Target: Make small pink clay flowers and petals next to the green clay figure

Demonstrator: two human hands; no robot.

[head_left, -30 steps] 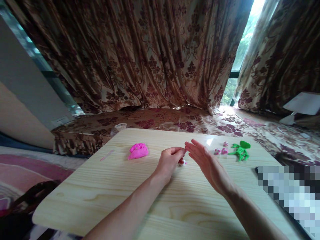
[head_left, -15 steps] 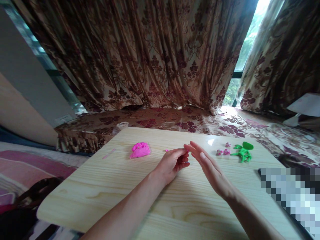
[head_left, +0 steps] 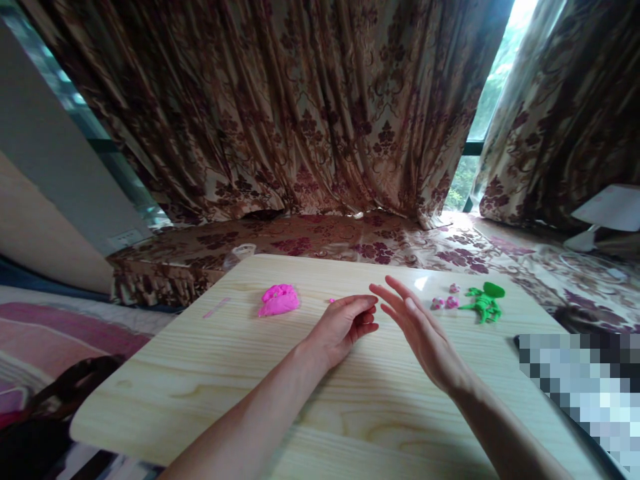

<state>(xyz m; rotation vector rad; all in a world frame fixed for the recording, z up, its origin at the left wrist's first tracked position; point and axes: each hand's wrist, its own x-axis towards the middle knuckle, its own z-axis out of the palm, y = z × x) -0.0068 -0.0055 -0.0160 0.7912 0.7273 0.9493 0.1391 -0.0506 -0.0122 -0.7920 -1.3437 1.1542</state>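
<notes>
My left hand (head_left: 347,323) is closed in a pinch above the middle of the table, thumb against forefinger. A small piece of pink clay showed at these fingertips half a second ago; the fingers now mostly hide it. My right hand (head_left: 415,327) is open, its fingers stretched out and spread, a short way right of the left fingertips. A tiny pink clay bit (head_left: 331,301) lies on the table just behind my left hand. Farther left sits a large lump of pink clay (head_left: 279,301) on its wrapper.
On the right of the wooden table (head_left: 200,380) are several small pink-and-white pieces (head_left: 452,303) beside a green clay figure (head_left: 484,308). A thin pale pink strip (head_left: 217,307) lies at left. A blurred-out dark-edged device (head_left: 575,400) is at the right edge.
My right hand has drawn slightly away from my left fingertips, and its fingers have spread. My left hand keeps its pinch. The view has shifted a little.
</notes>
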